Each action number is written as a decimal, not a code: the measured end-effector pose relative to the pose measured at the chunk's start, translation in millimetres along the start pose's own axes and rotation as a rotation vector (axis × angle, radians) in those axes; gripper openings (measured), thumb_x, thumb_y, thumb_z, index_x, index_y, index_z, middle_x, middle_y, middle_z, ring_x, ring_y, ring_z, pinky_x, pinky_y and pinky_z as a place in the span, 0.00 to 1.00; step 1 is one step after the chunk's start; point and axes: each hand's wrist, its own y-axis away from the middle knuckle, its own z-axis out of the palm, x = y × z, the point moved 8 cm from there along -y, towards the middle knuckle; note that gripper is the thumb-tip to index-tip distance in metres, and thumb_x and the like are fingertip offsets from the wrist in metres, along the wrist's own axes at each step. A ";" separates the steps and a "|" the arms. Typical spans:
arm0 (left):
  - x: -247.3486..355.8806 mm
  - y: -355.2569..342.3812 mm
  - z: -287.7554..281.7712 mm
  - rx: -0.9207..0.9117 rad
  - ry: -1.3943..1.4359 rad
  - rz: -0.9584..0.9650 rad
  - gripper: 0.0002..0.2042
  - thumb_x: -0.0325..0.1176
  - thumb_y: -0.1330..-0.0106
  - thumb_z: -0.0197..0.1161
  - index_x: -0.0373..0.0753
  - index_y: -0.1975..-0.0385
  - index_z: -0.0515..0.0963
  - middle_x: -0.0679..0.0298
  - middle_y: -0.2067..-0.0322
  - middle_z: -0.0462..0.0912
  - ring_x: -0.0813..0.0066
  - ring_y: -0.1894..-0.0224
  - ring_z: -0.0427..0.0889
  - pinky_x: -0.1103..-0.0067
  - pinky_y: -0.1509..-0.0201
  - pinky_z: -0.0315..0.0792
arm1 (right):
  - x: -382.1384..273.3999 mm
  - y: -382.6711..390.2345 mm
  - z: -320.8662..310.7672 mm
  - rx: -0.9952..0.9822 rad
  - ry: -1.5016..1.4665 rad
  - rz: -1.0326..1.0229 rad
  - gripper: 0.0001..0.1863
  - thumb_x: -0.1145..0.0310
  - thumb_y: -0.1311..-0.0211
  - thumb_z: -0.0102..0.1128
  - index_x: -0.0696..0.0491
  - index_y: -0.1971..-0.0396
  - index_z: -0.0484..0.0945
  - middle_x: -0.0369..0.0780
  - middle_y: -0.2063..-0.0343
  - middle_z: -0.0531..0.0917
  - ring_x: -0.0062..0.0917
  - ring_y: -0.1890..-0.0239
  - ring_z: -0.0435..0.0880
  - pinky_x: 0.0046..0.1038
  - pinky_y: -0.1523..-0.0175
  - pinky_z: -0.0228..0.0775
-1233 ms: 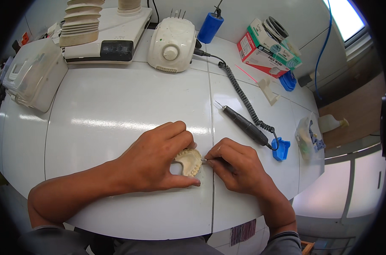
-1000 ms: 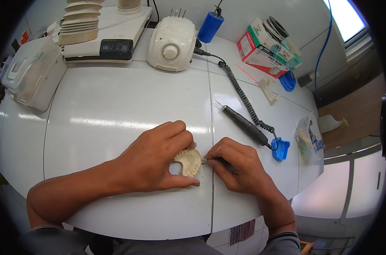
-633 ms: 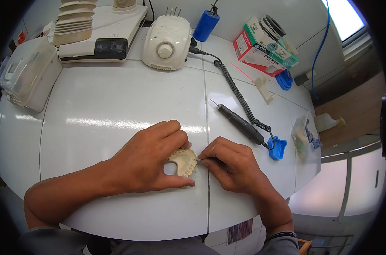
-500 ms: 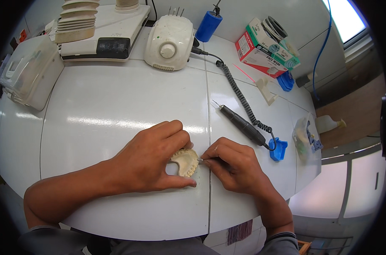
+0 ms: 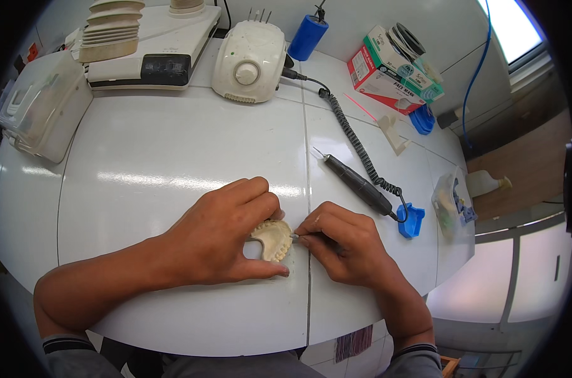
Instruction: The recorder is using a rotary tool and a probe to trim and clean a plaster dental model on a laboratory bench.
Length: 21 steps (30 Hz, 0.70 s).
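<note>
A cream dental cast (image 5: 273, 240), a horseshoe-shaped arch with a row of teeth, sits low at the table's front middle. My left hand (image 5: 218, 234) holds it from the left, fingers curled over its far side and thumb stretched along the near side. From the right, my right hand (image 5: 345, 244) pinches a small thin grey piece (image 5: 294, 236) between thumb and fingertips. Its tip meets the outer edge of the teeth. Most of that piece is hidden by my fingers, so its kind cannot be made out.
Beyond my right hand lies a black rotary handpiece (image 5: 359, 185), its coiled cord (image 5: 352, 129) running to a white control unit (image 5: 249, 63). A blue tray (image 5: 411, 222) is beside it. Boxes (image 5: 393, 75) stand back right, a lidded plastic case (image 5: 43, 107) far left.
The whole view has shifted very slightly. Both hands keep their hold, with the grey piece still against the cast's teeth.
</note>
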 end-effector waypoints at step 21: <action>0.5 -0.7 -0.2 -0.002 -0.004 0.012 0.31 0.50 0.48 0.90 0.34 0.56 0.81 0.59 0.61 0.75 0.61 0.62 0.80 0.68 0.60 0.77 | -0.4 -0.9 -1.0 -0.022 -0.035 0.065 0.08 0.81 0.36 0.73 0.58 0.58 0.86 0.42 0.65 0.85 0.36 0.69 0.88 0.33 0.64 0.80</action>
